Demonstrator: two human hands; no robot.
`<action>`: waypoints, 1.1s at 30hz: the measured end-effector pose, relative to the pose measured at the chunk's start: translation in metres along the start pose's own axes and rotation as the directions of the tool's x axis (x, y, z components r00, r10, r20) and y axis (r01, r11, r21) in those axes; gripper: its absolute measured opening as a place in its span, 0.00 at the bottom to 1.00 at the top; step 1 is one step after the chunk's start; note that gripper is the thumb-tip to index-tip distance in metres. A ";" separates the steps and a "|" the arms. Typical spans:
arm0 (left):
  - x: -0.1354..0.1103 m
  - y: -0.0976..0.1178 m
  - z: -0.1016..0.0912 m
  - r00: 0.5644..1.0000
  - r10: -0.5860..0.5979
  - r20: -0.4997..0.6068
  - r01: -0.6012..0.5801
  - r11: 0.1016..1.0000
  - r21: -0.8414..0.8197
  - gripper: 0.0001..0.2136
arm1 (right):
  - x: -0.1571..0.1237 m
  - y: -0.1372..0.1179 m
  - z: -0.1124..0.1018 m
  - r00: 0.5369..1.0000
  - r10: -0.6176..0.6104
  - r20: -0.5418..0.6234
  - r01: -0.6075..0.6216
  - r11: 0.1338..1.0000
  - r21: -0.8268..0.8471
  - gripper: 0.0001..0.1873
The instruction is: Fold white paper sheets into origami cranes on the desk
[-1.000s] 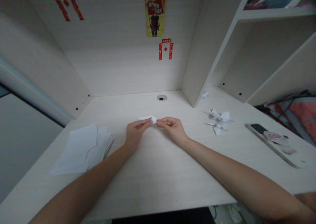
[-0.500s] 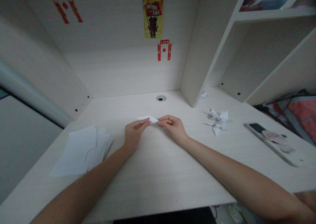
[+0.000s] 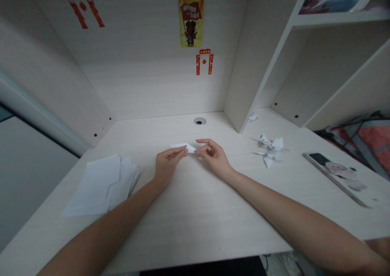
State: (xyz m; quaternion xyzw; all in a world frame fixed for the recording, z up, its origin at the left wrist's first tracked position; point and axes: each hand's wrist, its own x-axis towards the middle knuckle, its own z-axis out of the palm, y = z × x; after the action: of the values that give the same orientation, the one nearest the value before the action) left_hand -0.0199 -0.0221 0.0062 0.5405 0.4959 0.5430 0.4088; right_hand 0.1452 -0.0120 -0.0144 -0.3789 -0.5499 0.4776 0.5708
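A small piece of folded white paper (image 3: 190, 148) is held just above the desk, between my two hands. My left hand (image 3: 167, 162) pinches its left part between thumb and fingers, covering some of it. At the pointed right end, my right hand (image 3: 215, 157) pinches the paper with thumb and fingertip, while its index finger is lifted and stretched out to the left. The finer folds are too small to make out.
A stack of white paper sheets (image 3: 99, 182) lies to the left. Several folded paper figures (image 3: 269, 148) rest at the right, with a phone (image 3: 335, 178) beyond them. An upright panel (image 3: 243, 85) divides the back of the desk, near a round cable hole (image 3: 200, 121).
My right index finger has lifted off the folded paper and straightened. The left hand keeps its pinch. The whole view has shifted slightly.
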 end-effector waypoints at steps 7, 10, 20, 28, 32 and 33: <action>-0.004 0.001 0.000 0.992 0.098 0.081 -0.110 0.981 0.161 0.08 | -0.003 -0.004 0.003 0.996 0.019 0.082 -0.015 0.999 -0.049 0.24; -0.004 0.004 0.000 0.992 0.076 0.099 -0.089 0.988 0.128 0.09 | -0.003 -0.003 0.003 0.997 0.030 0.074 -0.025 0.998 -0.065 0.22; 0.001 -0.003 0.002 0.988 -0.042 0.152 0.064 0.988 -0.141 0.19 | 0.000 0.001 0.003 0.994 0.098 0.056 -0.100 0.995 0.031 0.20; 0.002 0.000 0.002 0.992 -0.024 0.123 0.042 0.988 -0.146 0.20 | 0.001 0.003 -0.002 0.993 0.107 0.045 -0.106 0.994 -0.035 0.21; 0.003 -0.001 0.002 0.993 -0.011 0.118 0.031 0.987 -0.161 0.20 | 0.003 0.002 -0.002 0.992 0.127 -0.001 -0.127 0.991 -0.048 0.21; 0.003 -0.001 0.001 0.993 -0.013 0.116 0.031 0.987 -0.155 0.20 | 0.003 0.002 -0.002 0.993 0.121 -0.003 -0.121 0.992 -0.041 0.20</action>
State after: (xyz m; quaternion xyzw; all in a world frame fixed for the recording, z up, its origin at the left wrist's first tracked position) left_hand -0.0188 -0.0190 0.0052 0.5313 0.4336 0.5438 0.4838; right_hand 0.1469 -0.0086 -0.0155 -0.4234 -0.5354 0.5000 0.5330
